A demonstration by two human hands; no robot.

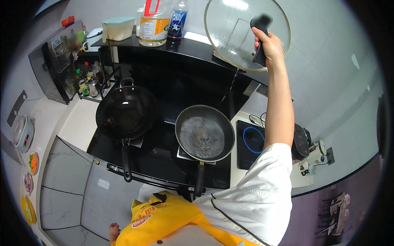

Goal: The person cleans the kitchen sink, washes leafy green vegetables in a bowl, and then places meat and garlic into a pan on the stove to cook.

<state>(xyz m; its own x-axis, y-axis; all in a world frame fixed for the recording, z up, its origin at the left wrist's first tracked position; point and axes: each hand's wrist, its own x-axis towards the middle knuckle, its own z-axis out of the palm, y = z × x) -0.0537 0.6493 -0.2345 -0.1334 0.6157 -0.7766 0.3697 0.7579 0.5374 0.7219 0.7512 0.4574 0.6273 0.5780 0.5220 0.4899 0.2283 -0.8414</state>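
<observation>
My right hand [271, 46] grips the black handle [261, 50] of a glass pan lid [231, 33], raised and tilted above the back shelf. The glass is wet, and water trickles from its lower rim towards a frying pan [203, 135]. Clear, bubbling liquid covers the bottom of that pan, which sits on the right burner of a black gas hob [160, 160]. On the left burner stands a dark wok [127, 110] with a small brown residue inside. Low at my side, my left hand [114, 230] is partly hidden by the yellow apron; its fingers are curled, with nothing visible in them.
The back shelf [197, 49] bears an oil jug [154, 29], a blue-labelled bottle [177, 21] and a lidded tub [118, 29]. Seasoning bottles [89, 73] stand left, an induction cooker [247, 140] right. Plates of chopped vegetables [33, 163] and meat [27, 183] line the left counter.
</observation>
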